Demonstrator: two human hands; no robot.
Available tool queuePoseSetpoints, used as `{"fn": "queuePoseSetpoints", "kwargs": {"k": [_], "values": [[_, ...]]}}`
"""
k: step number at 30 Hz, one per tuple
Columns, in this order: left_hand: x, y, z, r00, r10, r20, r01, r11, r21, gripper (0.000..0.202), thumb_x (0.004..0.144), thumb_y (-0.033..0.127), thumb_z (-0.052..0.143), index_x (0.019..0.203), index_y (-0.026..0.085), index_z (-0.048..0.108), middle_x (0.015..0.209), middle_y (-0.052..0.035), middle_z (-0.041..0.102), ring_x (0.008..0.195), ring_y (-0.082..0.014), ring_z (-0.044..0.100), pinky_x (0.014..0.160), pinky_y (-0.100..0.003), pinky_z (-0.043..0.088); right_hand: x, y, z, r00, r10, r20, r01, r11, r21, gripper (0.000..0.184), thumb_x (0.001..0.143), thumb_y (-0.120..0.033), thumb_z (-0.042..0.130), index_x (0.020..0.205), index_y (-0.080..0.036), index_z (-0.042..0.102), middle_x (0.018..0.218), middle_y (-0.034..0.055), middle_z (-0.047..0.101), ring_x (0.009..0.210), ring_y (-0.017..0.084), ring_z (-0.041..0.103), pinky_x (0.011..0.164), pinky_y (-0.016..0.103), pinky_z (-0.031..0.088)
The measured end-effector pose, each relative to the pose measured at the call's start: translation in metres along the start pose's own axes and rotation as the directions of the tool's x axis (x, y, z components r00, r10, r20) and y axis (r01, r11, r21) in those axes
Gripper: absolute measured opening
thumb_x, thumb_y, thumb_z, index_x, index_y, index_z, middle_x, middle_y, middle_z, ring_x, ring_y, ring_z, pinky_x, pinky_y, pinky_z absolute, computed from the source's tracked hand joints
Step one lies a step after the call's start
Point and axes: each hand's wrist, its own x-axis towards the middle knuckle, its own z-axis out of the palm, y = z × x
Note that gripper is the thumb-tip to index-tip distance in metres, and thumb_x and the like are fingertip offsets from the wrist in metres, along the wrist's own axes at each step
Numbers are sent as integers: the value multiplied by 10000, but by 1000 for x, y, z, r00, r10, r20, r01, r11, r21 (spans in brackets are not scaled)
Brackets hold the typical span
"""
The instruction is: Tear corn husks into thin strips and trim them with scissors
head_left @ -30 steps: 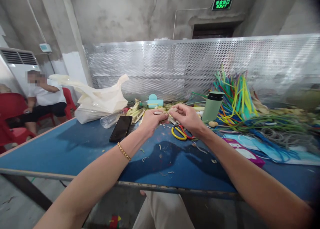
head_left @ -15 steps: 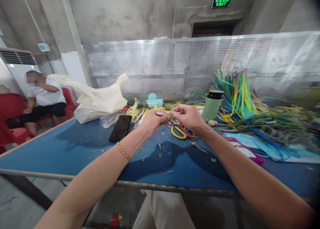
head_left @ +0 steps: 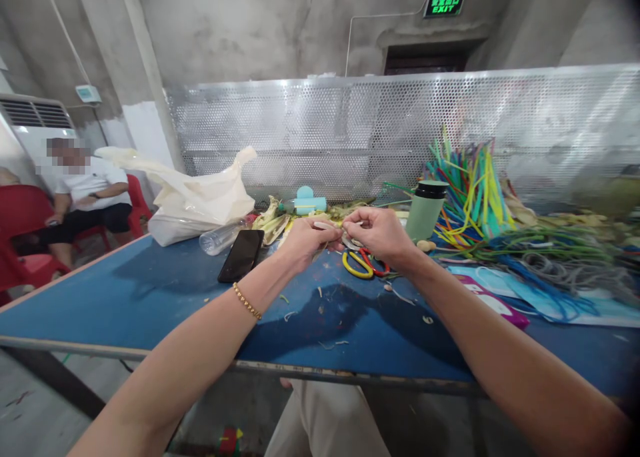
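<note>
Over the blue table (head_left: 165, 310), my left hand (head_left: 306, 240) and my right hand (head_left: 377, 232) meet almost fingertip to fingertip. Closed fingers of my left hand pinch a small, slim pale piece (head_left: 325, 226); its kind is too small to make out. My right hand is also closed in a pinch at the near end of this work, and what lies between its fingertips is mostly hidden. Just below the hands lie scissors with one yellow and one red handle (head_left: 358, 276), their blades partly covered. Thin pale scraps (head_left: 341, 342) are scattered on the tabletop.
Left: a black phone (head_left: 241, 257), a clear bottle (head_left: 219, 238) and a pale plastic bag (head_left: 203, 200). Right: a green flask (head_left: 425, 214), colourful strips (head_left: 483, 187), cords (head_left: 550, 247) and a purple packet (head_left: 500, 307). A perforated metal panel (head_left: 300, 130) stands behind; a person (head_left: 95, 187) sits far left.
Both my hands stay nearly in place, with only slight finger movement around the small piece. The seated person's raised arm has come down to the lap.
</note>
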Motion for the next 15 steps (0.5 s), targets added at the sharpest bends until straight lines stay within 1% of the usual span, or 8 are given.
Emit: {"fn": "queuePoseSetpoints", "kwargs": {"k": [3,5,8,11,15], "values": [[-2,2,1,1000,2,3,-2,1000,-17,179,619,92,736,581,100,562,570,12,563,514,-91,576,587,-273,483,0,0,-6,1000,-11,24,10,998,69,219,751,-332,631,729,-117,668,615,33,629,538,109,511,510,234,383],[-4,5,3,1000,-10,-5,9,999,-41,169,620,80,731,586,98,566,559,15,556,517,-97,585,583,-266,479,1,3,-12,999,11,50,-20,983,183,251,771,-364,643,801,-118,675,626,17,607,491,77,431,464,229,312],[-7,9,7,996,-82,-39,80,995,-61,121,630,59,711,634,87,593,577,-5,589,524,-110,608,559,-245,462,3,13,-19,991,58,123,-102,912,396,244,767,-345,682,875,-127,665,561,-33,503,450,51,317,432,225,210],[-10,12,9,990,-137,-34,134,988,-72,97,647,61,707,659,80,612,597,-24,615,524,-110,612,553,-238,461,6,21,-21,981,44,189,-140,836,530,201,746,-312,724,798,-137,642,518,-62,411,451,47,300,439,224,199],[-10,11,8,991,-131,22,133,989,-68,86,649,74,720,660,75,635,608,-35,628,529,-110,618,552,-233,463,7,21,-21,982,52,181,-158,751,641,220,753,-337,725,769,-139,630,520,-71,380,436,35,240,433,230,171]]}}
